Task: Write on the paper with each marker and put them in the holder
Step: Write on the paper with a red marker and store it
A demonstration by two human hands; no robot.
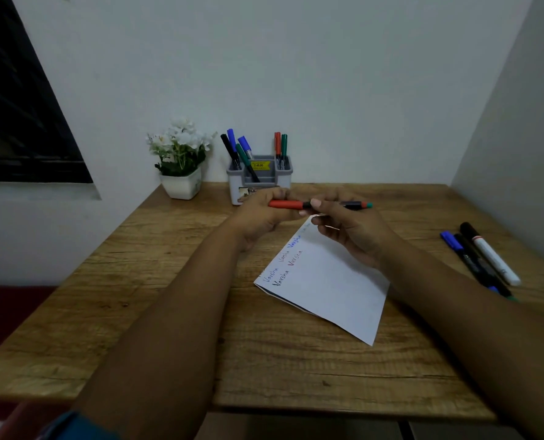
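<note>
Both forearms are bare all the way down, no watch, rings or bracelets that I can spot on the left hand [258, 214] or the right hand [353, 230]. Only clothing showing is a bit of blue sleeve [73, 423], way back from the left hand at the elbow end.

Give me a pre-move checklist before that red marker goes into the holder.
1. Marker held: ok, left hand grips the red cap end, right hand the barrel of the red marker.
2. Cap fully seated: cannot tell.
3. Written with it: cannot tell; red writing shows on the paper.
4. Room in holder: ok, middle section looks free.
5. Markers left on table: not ok, several wait.
</note>
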